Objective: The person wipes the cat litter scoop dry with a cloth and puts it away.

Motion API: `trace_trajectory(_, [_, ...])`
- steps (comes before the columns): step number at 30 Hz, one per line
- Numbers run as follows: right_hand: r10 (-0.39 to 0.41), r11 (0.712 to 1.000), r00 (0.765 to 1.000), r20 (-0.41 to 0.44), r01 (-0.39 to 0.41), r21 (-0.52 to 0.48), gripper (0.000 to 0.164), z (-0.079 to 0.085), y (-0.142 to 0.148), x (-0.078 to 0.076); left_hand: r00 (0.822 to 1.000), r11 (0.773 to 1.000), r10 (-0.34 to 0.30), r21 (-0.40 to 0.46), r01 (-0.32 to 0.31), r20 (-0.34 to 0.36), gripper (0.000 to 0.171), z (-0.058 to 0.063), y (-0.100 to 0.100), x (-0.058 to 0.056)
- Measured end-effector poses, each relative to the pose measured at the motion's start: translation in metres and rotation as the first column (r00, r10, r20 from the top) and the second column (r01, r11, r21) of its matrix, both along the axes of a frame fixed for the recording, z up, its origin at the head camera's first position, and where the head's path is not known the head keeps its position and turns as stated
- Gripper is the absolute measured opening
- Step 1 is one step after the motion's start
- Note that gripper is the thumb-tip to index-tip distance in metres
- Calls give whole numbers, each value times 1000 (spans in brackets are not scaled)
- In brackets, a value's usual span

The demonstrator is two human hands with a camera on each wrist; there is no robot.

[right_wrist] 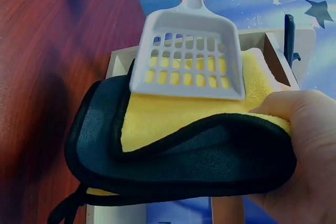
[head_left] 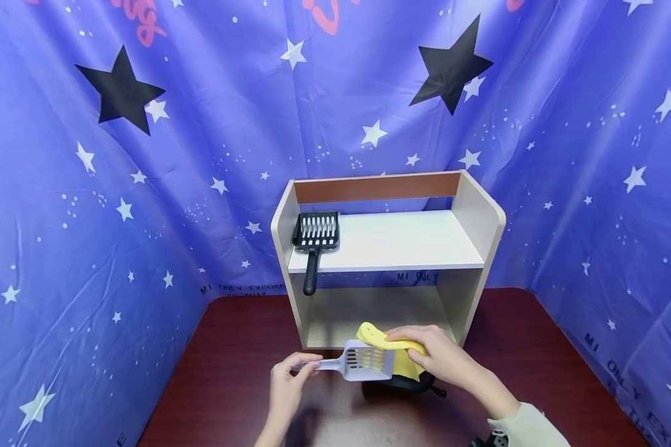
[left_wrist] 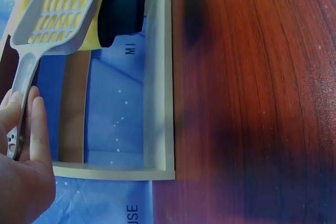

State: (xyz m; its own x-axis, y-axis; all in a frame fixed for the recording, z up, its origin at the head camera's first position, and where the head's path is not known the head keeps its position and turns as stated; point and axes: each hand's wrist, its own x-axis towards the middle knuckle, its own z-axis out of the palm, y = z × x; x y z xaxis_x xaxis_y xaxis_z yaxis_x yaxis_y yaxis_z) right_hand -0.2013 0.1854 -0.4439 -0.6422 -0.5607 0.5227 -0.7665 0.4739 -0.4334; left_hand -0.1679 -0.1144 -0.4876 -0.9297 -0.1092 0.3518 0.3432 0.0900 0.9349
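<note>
A light grey slotted litter scoop (head_left: 367,361) is held up above the table in front of the shelf. My left hand (head_left: 288,383) pinches its handle between thumb and fingers, as the left wrist view shows. In my right hand (head_left: 444,357) is a folded cloth (right_wrist: 184,150), yellow on one side and dark with black edging on the other. The cloth lies behind the scoop's pan, and its yellow shows through the slots. Whether cloth and pan touch everywhere, I cannot tell. A black litter scoop (head_left: 316,233) rests on the shelf's upper board, its handle jutting past the front edge.
A two-level wooden shelf (head_left: 388,239) with pale side panels stands at the back of the dark red-brown table (head_left: 223,366). Blue star-printed curtain (head_left: 201,155) surrounds the table on the back and sides.
</note>
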Motion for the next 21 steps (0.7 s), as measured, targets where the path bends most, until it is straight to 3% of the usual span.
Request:
trace_trajectory(7, [-5,996,999,40,8,-84,50,-8,10,4,999,999,47,-13,-47,-10,12,0,-9,0])
trace_trajectory(12, [16,995,994,106,-5,-102,45,-5,14,4,998,999,51,-8,-51,-46,10,1,-13,-2])
trace_trajectory(17, [-31,987,986,165,56,-149,33,3,18,3,990,997,-71,-20,69,-121,6,0,-15,2])
trace_trajectory(21, [41,985,978,203,-6,-171,26,9,12,3,945,977,-209,-106,187,-252,12,-1,-12,7])
